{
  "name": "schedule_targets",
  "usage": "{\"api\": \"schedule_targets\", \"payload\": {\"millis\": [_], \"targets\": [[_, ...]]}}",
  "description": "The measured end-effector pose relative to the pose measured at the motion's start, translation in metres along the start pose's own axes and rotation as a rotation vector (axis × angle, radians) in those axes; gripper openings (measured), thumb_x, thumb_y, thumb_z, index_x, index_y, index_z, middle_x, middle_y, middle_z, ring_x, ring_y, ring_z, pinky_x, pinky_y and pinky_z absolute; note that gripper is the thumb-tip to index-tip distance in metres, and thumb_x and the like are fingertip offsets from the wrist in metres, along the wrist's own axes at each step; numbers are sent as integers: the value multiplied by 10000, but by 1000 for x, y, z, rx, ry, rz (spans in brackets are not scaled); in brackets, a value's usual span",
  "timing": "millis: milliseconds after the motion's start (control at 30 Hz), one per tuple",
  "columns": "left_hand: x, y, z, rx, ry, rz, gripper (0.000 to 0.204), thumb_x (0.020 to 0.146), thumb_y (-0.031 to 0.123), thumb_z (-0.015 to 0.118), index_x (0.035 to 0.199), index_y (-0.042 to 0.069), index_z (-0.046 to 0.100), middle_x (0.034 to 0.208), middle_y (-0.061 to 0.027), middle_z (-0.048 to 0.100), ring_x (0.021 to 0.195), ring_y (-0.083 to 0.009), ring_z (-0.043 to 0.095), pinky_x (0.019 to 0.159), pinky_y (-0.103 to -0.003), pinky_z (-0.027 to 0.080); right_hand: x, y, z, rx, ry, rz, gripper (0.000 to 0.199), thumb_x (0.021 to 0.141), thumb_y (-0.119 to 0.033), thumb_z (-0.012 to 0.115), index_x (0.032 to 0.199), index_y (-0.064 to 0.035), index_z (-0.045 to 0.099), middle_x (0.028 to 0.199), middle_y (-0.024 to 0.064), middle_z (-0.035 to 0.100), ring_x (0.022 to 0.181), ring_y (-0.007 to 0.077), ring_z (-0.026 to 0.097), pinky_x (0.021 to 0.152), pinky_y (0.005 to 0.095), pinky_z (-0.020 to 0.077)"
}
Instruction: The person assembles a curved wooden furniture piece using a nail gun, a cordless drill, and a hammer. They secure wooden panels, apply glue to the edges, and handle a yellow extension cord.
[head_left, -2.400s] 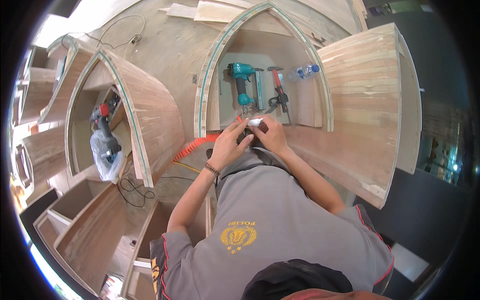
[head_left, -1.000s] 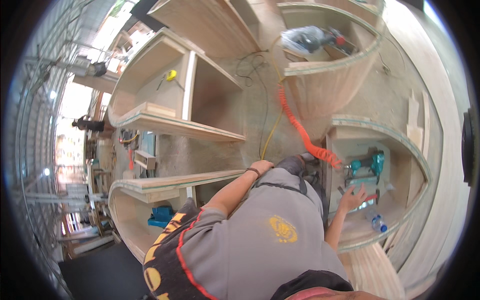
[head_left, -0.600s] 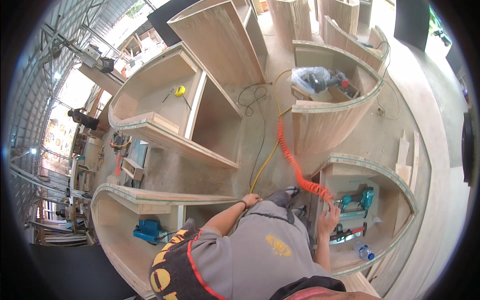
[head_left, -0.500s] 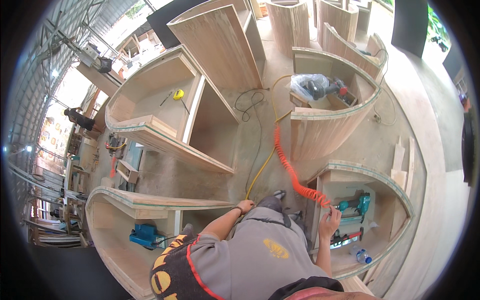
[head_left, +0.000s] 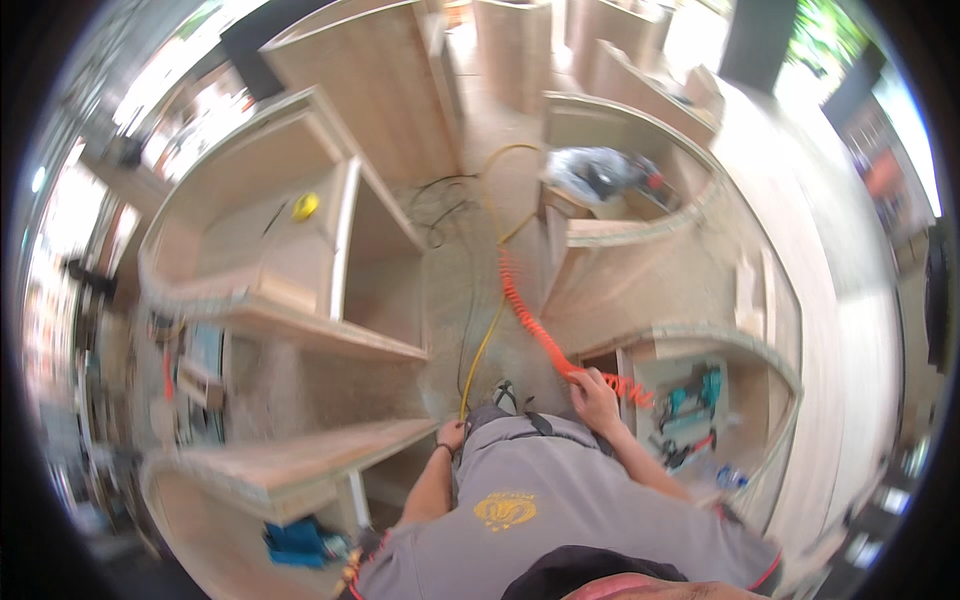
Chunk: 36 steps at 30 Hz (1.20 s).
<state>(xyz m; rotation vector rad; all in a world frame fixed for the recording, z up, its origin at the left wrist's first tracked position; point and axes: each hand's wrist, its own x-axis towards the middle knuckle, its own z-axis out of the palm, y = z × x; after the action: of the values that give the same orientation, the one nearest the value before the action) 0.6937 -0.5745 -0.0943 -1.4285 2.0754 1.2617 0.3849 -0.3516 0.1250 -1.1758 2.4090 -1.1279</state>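
Above the floor [head_left: 320, 390], grips red hose [head_left: 533, 328] in curled right hand [head_left: 597, 401]; likely light, springy, best held mid-coil; cannot tell grip of left hand [head_left: 453, 434].

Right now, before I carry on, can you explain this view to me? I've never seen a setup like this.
There is no robot here, just a person's two bare hands. The view comes from a wide fisheye camera worn on the head and looking down, so straight edges bend near the rim. It is somewhat blurred.

The right hand is on an orange coiled hose and seems to grip it. The left hand is low beside the body, by a yellow hose; I cannot tell whether it holds it.

Around the person are wooden cabinets. In the one at lower right lie a teal nail gun and a plastic bottle. A yellow tape measure lies in the one at upper left.
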Motion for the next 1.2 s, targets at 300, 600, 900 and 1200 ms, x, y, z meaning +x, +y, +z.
{"api": "schedule_targets", "payload": {"millis": [300,600,900,1200], "targets": [[57,-39,-32,341,-352,250,297,952,295,598,1066,36,689,962,-163,730,845,-310,716,703,-426,566,37,-15,27,-59,-256,161,257,919,-227,562,1135,-136,666,1099,124,648,964,335,668,811,476,533],[127,55,-91,491,-523,359,248,970,246,579,1075,35,655,918,-119,707,788,-253,696,619,-382,547,-69,14,10,-35,136,645,243,905,-241,563,1089,-122,668,1061,149,684,1040,339,660,885,487,523],[167,245,-56,538,-520,355,200,988,198,560,1084,33,620,875,-74,684,732,-195,677,534,-337,529,-178,10,22,153,642,1094,251,853,-222,583,1041,-107,703,1055,154,715,1041,348,673,881,491,532],[111,347,109,478,-838,521,183,975,211,600,1027,39,633,825,-75,677,677,-155,648,494,-303,485,-219,28,11,119,753,1176,253,886,-244,587,1080,-110,681,1063,155,700,1022,359,670,871,501,531]]}}
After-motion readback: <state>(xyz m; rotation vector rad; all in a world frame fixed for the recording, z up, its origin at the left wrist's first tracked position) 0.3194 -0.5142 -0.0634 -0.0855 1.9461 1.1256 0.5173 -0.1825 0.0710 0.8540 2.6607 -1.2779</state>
